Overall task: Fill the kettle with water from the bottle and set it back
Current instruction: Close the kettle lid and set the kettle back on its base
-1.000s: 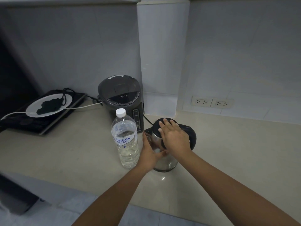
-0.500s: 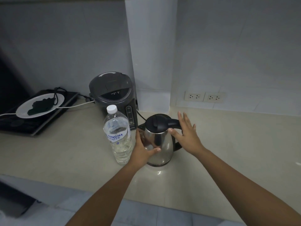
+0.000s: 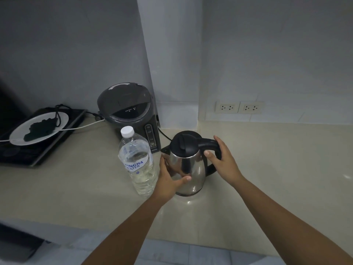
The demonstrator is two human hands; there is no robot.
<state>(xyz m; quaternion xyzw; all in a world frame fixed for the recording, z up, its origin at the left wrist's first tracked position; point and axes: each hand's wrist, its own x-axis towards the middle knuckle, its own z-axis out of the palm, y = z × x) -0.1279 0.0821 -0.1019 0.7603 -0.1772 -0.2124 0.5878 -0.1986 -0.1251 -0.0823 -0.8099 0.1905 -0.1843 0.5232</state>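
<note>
A steel kettle (image 3: 191,169) with a black lid and black handle stands upright on the beige counter (image 3: 267,178), lid down. My left hand (image 3: 169,180) cups its lower left side, thumb across the front. My right hand (image 3: 222,161) wraps around the black handle on the right. A clear water bottle (image 3: 138,163) with a white cap on and a blue-lettered label stands upright just left of the kettle, about half full. The bottle is close to my left hand but not held.
A dark grey electric water dispenser (image 3: 129,113) stands behind the bottle by the wall corner. A black cooktop (image 3: 44,146) at the left carries a white plate (image 3: 63,117) with a coiled cord. Two wall sockets (image 3: 239,107) sit at the right. The counter's front edge runs below my forearms.
My right hand left the kettle's lid, moved to the right side and closed around the handle. My left hand stayed on the kettle's body. The view shifted slightly.
</note>
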